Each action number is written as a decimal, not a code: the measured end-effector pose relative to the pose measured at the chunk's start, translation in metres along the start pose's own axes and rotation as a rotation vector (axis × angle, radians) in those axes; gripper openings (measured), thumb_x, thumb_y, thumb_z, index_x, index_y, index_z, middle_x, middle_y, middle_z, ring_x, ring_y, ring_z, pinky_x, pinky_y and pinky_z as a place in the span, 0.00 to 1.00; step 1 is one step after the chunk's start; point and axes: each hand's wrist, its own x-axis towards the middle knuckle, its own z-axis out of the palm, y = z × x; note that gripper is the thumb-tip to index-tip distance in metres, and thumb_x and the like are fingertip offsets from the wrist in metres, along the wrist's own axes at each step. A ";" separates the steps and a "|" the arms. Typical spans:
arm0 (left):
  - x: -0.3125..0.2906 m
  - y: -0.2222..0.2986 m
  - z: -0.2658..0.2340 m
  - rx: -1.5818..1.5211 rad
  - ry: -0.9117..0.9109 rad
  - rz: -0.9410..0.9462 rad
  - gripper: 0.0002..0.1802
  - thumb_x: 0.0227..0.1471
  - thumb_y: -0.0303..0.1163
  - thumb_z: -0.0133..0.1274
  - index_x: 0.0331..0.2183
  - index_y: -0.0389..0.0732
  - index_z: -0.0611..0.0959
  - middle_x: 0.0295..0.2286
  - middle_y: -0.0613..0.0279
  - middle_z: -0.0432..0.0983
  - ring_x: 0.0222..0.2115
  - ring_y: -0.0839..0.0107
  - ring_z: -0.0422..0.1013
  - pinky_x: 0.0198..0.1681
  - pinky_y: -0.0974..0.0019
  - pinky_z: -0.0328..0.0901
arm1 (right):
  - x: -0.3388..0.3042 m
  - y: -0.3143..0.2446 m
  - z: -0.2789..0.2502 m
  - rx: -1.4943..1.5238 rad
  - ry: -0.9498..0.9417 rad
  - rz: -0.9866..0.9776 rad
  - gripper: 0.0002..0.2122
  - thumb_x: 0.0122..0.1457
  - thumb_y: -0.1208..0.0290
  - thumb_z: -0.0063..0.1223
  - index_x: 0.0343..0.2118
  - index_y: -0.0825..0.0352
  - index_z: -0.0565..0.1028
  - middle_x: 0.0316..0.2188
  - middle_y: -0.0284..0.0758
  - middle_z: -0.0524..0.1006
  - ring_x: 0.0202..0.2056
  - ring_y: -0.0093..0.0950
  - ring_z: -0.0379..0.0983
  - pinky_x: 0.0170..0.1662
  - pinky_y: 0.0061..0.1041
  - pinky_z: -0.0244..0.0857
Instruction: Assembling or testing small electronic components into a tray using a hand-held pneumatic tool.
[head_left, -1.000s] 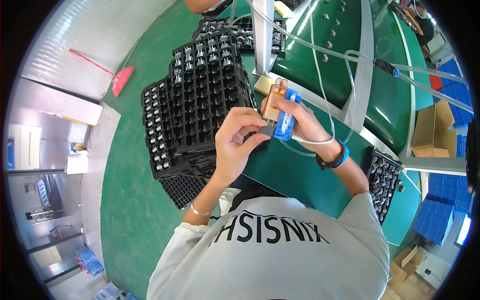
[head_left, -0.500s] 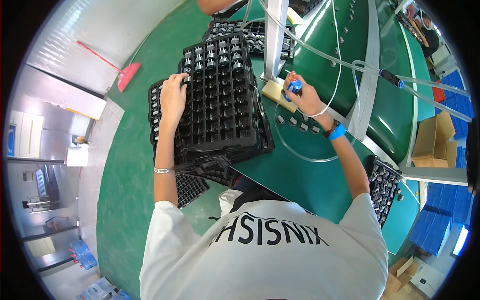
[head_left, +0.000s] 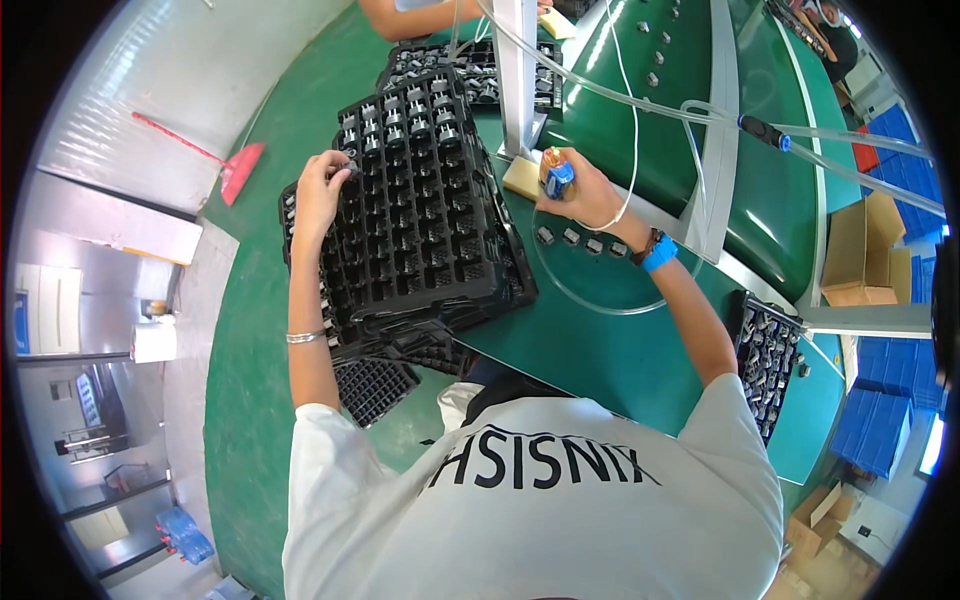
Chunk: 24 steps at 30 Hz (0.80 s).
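My left hand (head_left: 318,195) is at the left edge of a black compartment tray (head_left: 430,305), thumb and fingertips pinched on a small metal part (head_left: 350,166). Silvery cylindrical parts with thin shafts (head_left: 420,125) stand in the tray's far rows; its nearer pockets hold none. My right hand (head_left: 592,195) is wrapped round a small blue tool with a copper-coloured tip (head_left: 557,180), held above the bench to the right of the tray. A clear tube passes by that wrist. Several small metal parts (head_left: 570,237) lie on the green bench just below this hand.
The tray lies on other black trays. A yellow block (head_left: 522,178) sits beside a white post (head_left: 517,80). Beyond is a green conveyor (head_left: 660,120) with metal parts. Another filled tray (head_left: 765,365) is at right. A co-worker's arm (head_left: 430,18) shows at the far edge.
The whole view has shifted, moving the scene leftward. My left fingertips have come slightly nearer along the tray's left column. My right hand has turned a little, still round the blue tool.
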 end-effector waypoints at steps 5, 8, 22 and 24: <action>-0.011 0.007 -0.009 -0.406 -0.052 -0.129 0.10 0.52 0.28 0.47 0.38 0.37 0.71 0.40 0.56 0.70 0.38 0.70 0.69 0.43 0.70 0.62 | 0.006 -0.002 0.002 -0.009 -0.050 0.078 0.28 0.41 0.59 0.64 0.42 0.68 0.63 0.33 0.41 0.69 0.35 0.36 0.68 0.39 0.28 0.62; -0.029 0.048 -0.011 -1.088 -0.182 -0.257 0.11 0.55 0.30 0.43 0.41 0.40 0.67 0.40 0.56 0.69 0.39 0.72 0.68 0.44 0.70 0.62 | 0.009 0.002 -0.001 0.053 -0.090 0.174 0.25 0.42 0.56 0.62 0.39 0.64 0.65 0.33 0.41 0.69 0.35 0.39 0.68 0.38 0.30 0.62; -0.105 0.121 -0.001 -1.544 -0.406 -0.374 0.15 0.52 0.30 0.47 0.42 0.40 0.67 0.38 0.56 0.68 0.36 0.73 0.67 0.42 0.74 0.64 | 0.001 0.003 -0.001 -0.034 -0.085 0.079 0.33 0.37 0.59 0.66 0.45 0.68 0.62 0.37 0.43 0.67 0.38 0.40 0.66 0.42 0.30 0.60; -0.113 0.132 0.002 -1.575 -0.459 -0.374 0.15 0.51 0.30 0.48 0.42 0.39 0.67 0.38 0.56 0.68 0.36 0.73 0.67 0.42 0.74 0.63 | 0.000 0.006 -0.001 -0.044 -0.073 0.082 0.34 0.36 0.60 0.67 0.46 0.68 0.62 0.38 0.44 0.66 0.39 0.41 0.65 0.42 0.30 0.60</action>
